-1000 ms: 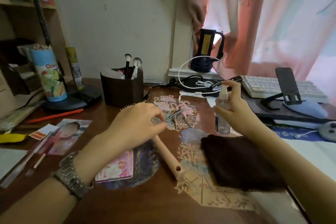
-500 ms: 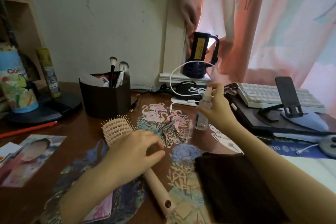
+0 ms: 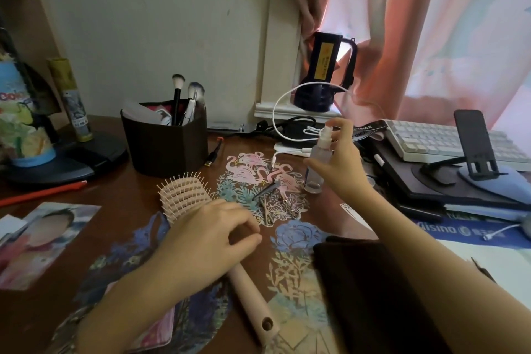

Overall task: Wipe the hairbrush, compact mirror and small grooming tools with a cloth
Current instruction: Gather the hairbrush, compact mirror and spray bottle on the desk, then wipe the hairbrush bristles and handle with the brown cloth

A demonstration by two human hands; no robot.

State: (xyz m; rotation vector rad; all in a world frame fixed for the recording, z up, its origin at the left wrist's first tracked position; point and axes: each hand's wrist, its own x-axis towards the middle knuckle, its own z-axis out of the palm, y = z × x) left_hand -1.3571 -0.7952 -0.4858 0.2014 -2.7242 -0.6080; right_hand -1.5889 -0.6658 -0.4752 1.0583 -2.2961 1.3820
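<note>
A beige vented hairbrush [image 3: 184, 195] lies diagonally on the brown desk, its handle [image 3: 253, 307] pointing toward me. My left hand [image 3: 207, 238] rests over the brush's neck with fingers loosely curled and nothing visible between them. Small metal grooming tools [image 3: 270, 198] lie on the flamingo paper cut-out just beyond my fingertips. My right hand [image 3: 342, 167] grips a clear spray bottle [image 3: 314, 164], upright, a finger on its nozzle. A dark brown cloth [image 3: 359, 282] lies folded under my right forearm. A pink flat case [image 3: 161, 333], possibly the compact mirror, peeks from under my left forearm.
A brown holder with makeup brushes [image 3: 163, 146] stands behind the hairbrush. A white keyboard [image 3: 445, 141], phone stand [image 3: 474, 146] and stacked books fill the right. A lamp base [image 3: 71, 158], red pencil [image 3: 43, 192] and photo [image 3: 37, 241] are at the left; a black torch [image 3: 324, 75] and cables are at the back.
My left hand has drawn back from the small metal tools to the hairbrush's neck. The view has shifted right and closer. My right hand stays on the spray bottle.
</note>
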